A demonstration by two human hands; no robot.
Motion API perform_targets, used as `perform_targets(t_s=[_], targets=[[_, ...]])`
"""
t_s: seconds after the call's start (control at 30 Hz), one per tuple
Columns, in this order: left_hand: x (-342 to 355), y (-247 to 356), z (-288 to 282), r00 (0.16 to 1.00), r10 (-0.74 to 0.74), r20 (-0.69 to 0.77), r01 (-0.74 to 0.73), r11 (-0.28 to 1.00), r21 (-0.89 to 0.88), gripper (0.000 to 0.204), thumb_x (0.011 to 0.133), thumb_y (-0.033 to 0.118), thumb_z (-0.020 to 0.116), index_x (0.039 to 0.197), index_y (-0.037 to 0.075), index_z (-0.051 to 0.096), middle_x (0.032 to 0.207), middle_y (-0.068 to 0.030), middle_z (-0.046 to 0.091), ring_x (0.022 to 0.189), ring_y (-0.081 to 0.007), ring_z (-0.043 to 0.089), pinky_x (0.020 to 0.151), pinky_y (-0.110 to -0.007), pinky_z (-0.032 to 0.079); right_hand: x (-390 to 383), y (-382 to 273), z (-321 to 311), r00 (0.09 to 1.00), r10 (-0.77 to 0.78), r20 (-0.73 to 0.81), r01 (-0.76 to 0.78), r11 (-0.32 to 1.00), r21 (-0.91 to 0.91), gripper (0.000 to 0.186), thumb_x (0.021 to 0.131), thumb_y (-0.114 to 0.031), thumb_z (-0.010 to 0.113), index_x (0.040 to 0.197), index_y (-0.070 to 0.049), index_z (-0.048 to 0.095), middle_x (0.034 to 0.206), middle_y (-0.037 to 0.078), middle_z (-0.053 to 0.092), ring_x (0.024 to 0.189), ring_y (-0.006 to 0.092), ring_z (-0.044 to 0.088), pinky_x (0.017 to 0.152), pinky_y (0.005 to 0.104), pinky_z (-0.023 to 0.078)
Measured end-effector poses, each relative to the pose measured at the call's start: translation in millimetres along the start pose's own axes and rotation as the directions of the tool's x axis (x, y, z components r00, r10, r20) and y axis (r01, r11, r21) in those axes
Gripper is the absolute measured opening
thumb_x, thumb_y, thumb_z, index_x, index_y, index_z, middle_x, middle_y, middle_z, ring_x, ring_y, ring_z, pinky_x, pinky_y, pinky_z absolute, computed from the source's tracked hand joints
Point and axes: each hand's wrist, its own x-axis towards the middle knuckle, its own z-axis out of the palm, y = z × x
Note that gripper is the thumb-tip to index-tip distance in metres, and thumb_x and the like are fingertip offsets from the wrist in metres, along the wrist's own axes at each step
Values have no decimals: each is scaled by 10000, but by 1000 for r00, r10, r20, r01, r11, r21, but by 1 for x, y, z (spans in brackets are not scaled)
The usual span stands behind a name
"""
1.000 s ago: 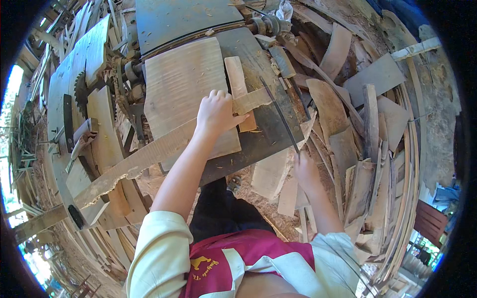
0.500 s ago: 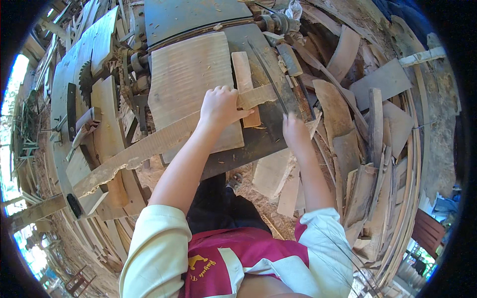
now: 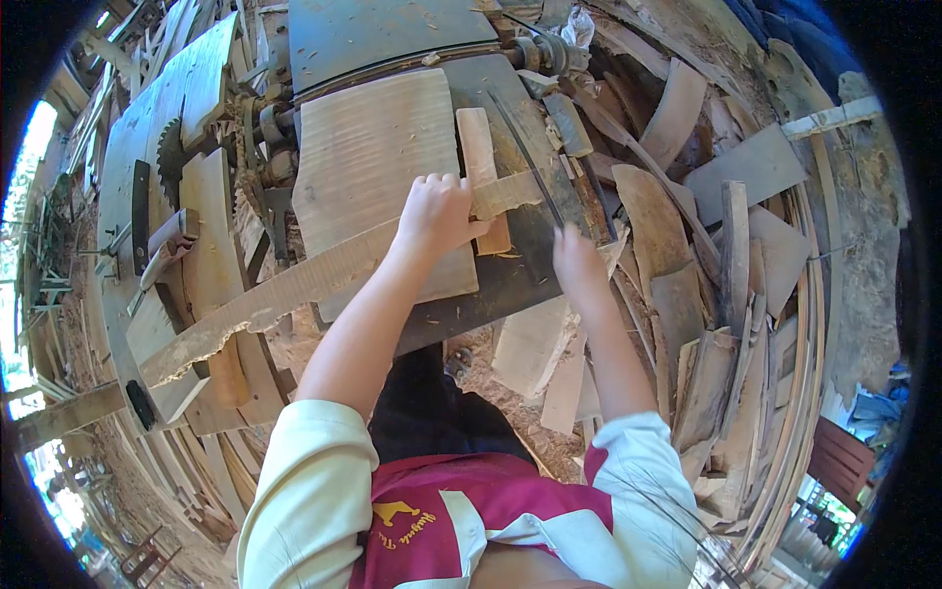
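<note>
My left hand (image 3: 435, 211) is closed over a long rough-edged board (image 3: 285, 285), its thumb pointing to the right. That board slants from the lower left up to the right and its right end rests over a small wooden block (image 3: 477, 142). In my right fist (image 3: 581, 265) is a long, narrow dark blade (image 3: 520, 137), which crosses close to the board's right end. The blade shows nearly edge-on, so I cannot tell whether it is a saw or a machete; its handle is hidden in the fist. Under the work lies a wide pale plank (image 3: 378, 157).
The plank rests on a dark metal machine table (image 3: 491, 294). A toothed circular saw blade (image 3: 169, 149) stands at the left, near a wooden-handled tool (image 3: 169, 247). Scrap boards (image 3: 677, 285) pile up along the right. A shaft with pulleys (image 3: 540, 54) is at the back.
My right hand and the blade have shifted slightly, the blade's far tip sitting a little lower in view. My left hand keeps its hold on the board.
</note>
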Motion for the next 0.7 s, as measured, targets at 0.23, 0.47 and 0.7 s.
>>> perform_targets(t_s=[0.23,0.47,0.7], targets=[[-1,-7,4,1000,16,13,-16,998,56,417,602,422,690,704,34,577,700,-123,570,731,-281,572,696,-374,448,-2,2,2,999,-33,19,35,998,-61,231,906,-245,424,823,-35,474,644,228,579,578,397,579,523,473,468],[-4,-5,0,1000,-25,9,25,1000,7,505,627,497,668,714,7,585,706,-140,570,735,-300,568,690,-379,455,-99,31,-18,989,120,90,-114,991,-68,219,901,-242,438,828,-37,466,654,225,577,581,411,570,515,492,458],[-2,-5,-2,1000,2,-26,-3,1000,-13,513,653,502,642,696,-6,585,708,-146,569,730,-303,565,688,-381,455,-34,1,-19,985,108,133,-98,992,-74,223,905,-231,422,828,-27,467,668,221,583,629,412,577,559,497,459]])
